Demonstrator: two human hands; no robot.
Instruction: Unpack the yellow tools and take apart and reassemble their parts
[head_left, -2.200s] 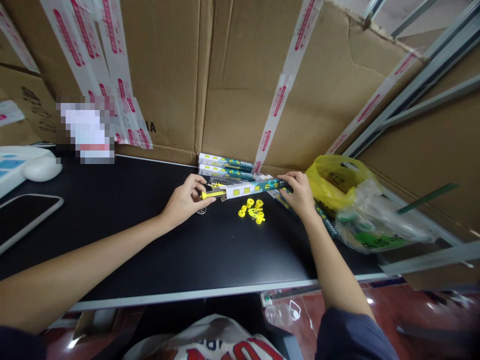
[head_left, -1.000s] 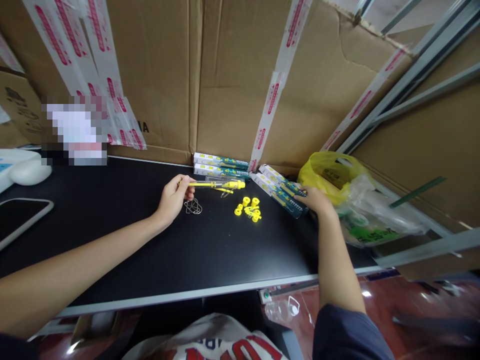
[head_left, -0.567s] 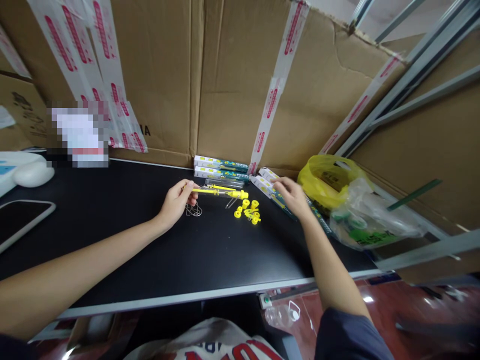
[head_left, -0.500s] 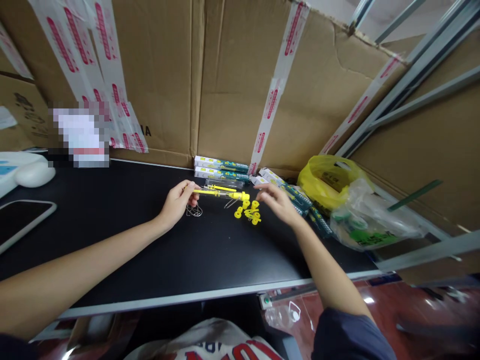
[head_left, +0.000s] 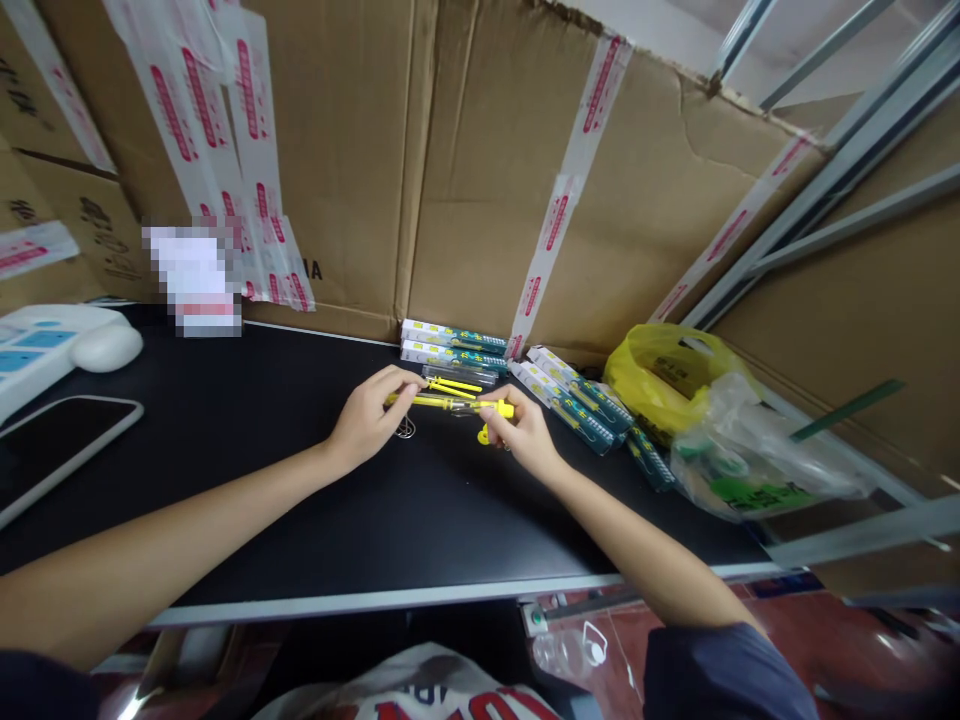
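A slim clear-and-yellow plastic tube (head_left: 435, 402) is held level above the black table, between my two hands. My left hand (head_left: 375, 415) pinches its left end. At the other end, the fingers of my right hand (head_left: 521, 430) close round the yellow cap (head_left: 505, 409). Small yellow ring-like parts (head_left: 483, 436) lie below, mostly hidden by my right hand. Under the left fingertips are thin bent metal wires (head_left: 406, 430), partly covered. Just behind the tube lie a yellow stick (head_left: 459, 386) and a clear tube (head_left: 472, 373).
Narrow printed boxes (head_left: 454, 352) lie at the back, with more boxes (head_left: 574, 405) to the right. Beyond these sit a yellow plastic bag (head_left: 664, 370) and a clear bag (head_left: 757, 465). A phone (head_left: 64, 450) and a white power strip (head_left: 56, 340) are at left. Cardboard (head_left: 472, 200) walls the back.
My right hand has moved left and down and now grips the yellow cap, where before it hovered apart. The view has shifted slightly. My left hand still holds the tube.
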